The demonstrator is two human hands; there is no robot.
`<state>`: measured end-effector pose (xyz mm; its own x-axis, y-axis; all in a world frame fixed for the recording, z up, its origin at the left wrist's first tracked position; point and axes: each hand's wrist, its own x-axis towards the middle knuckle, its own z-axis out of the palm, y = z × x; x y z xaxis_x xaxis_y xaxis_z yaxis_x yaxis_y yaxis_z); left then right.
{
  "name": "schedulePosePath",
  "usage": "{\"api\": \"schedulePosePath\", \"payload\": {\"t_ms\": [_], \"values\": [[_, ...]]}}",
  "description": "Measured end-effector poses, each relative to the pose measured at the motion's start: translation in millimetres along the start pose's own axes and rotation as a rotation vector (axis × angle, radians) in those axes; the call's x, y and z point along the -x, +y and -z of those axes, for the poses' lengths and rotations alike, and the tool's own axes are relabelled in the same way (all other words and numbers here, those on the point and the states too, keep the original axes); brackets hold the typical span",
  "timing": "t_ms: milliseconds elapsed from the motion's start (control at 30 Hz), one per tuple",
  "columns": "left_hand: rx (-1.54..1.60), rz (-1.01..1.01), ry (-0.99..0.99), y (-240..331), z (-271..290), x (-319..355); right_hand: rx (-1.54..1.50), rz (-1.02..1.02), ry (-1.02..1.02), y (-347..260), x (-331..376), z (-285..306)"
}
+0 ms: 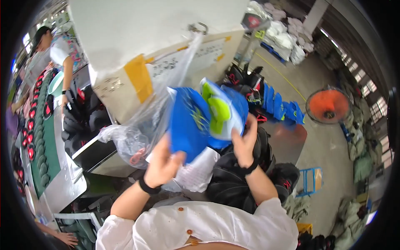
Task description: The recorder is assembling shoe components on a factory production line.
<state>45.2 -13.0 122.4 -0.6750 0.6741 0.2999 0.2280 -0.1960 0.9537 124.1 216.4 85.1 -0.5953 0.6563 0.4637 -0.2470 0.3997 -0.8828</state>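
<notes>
Held up in front of me are blue fabric pieces that look like caps. My left hand (162,162) grips the lower edge of a blue cap (187,121) with yellow-green markings, its thumb on the near side. Beside it, my right hand (246,143) is closed on the right edge of another blue cap (227,114), whose white and lime-green inner side shows. The two caps touch or overlap; motion blurs them slightly. Below my right hand lies a pile of black caps (235,179) with stitched seams. A crumpled white sheet (200,168) is under the left cap.
A large white box-like cabinet (158,29) stands ahead, with clear plastic bags (125,139) hanging by it. More blue caps (281,104) sit in a row at right. A co-worker (62,54) reaches over black pieces beside the green conveyor (52,150). An orange fan (329,106) stands farther right.
</notes>
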Motion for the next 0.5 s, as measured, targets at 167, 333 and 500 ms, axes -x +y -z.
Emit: {"api": "schedulePosePath", "payload": {"t_ms": [167,333,500], "values": [[-0.890,-0.568,-0.441,27,-15,6,-0.183,-0.217,-0.111,26,92,-40],[-1.139,-0.701,-0.200,8,28,40,-0.169,-0.197,-0.329,-7,134,-79],[-0.981,-0.387,-0.031,-2,72,80,-0.707,-0.360,-0.316,-42,134,-129]]}}
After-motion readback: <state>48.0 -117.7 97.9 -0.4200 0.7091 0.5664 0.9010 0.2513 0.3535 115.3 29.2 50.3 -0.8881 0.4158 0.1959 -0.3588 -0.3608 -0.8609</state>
